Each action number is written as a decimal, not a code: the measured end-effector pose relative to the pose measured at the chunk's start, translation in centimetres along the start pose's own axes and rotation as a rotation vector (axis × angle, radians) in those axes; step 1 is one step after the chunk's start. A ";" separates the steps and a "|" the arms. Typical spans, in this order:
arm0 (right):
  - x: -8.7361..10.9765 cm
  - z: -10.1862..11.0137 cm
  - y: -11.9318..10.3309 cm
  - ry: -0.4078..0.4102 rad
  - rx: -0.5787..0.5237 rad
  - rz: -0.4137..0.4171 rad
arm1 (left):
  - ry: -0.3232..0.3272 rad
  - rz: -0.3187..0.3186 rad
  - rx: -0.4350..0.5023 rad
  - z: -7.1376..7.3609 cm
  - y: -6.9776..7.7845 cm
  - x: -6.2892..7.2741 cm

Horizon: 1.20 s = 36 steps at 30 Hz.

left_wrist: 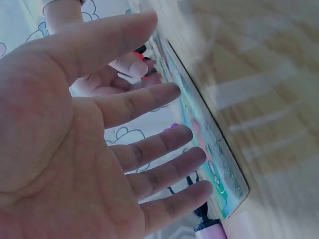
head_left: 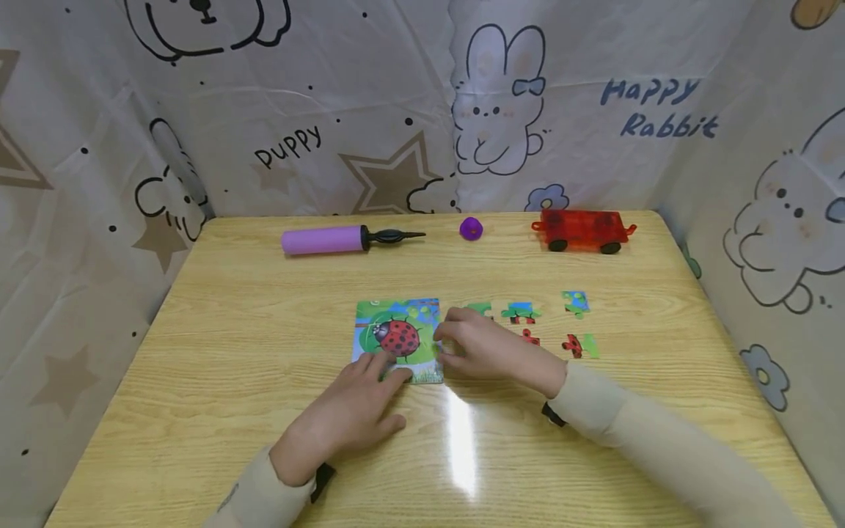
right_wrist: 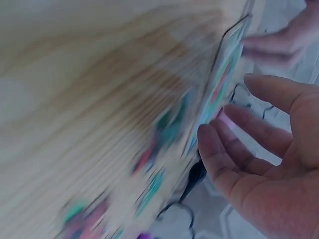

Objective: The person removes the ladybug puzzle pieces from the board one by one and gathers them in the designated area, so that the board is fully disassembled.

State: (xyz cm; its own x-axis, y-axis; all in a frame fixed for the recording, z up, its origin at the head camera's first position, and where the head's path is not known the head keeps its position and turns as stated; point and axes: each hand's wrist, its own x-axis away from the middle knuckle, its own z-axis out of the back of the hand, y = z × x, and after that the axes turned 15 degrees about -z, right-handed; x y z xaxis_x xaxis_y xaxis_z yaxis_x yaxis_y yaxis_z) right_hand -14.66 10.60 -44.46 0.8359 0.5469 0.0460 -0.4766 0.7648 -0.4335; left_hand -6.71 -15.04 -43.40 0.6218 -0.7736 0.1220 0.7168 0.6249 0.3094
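Note:
A square ladybug picture puzzle board [head_left: 400, 339] lies flat on the table. My left hand [head_left: 359, 403] rests with spread fingertips on its lower left part. The left wrist view shows that palm [left_wrist: 75, 149] with nothing in it. At the board's right edge is my right hand [head_left: 485, 343], its fingers loosely bent. In the right wrist view, thumb and fingertips [right_wrist: 210, 142] stand apart beside the board, nothing between them. Loose jigsaw pieces lie right of the board, among them a blue-and-green piece [head_left: 521, 312] and a red-and-green one [head_left: 581, 346]; my right hand partly covers others.
Along the table's back edge lie a pink hand pump [head_left: 325, 240] with a black nozzle, a small purple cap-like object [head_left: 471, 229] and a red see-through toy wagon [head_left: 581, 230]. Another corner piece [head_left: 576, 302] lies farther right. Printed cloth [head_left: 370, 95] hangs around the table.

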 end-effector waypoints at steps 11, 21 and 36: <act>-2.2 -1.6 -4.1 -0.153 0.124 -0.141 | -0.012 0.090 0.010 1.1 -2.4 -1.0; -3.0 -1.3 -5.4 -0.210 0.123 -0.257 | -0.108 0.273 -0.053 1.8 -4.1 -2.3; -4.8 -1.0 -4.8 -0.329 0.034 -0.359 | -0.089 0.307 0.012 1.9 -6.4 -2.9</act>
State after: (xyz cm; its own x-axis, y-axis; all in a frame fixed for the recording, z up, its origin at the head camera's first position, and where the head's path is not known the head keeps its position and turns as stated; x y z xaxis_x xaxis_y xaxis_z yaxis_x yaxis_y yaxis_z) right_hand -16.11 3.98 -43.53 0.8213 0.3212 0.4715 -0.1873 0.9324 -0.3090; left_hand -13.73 -17.01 -43.91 0.7782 -0.5554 0.2932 0.4954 0.8298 0.2568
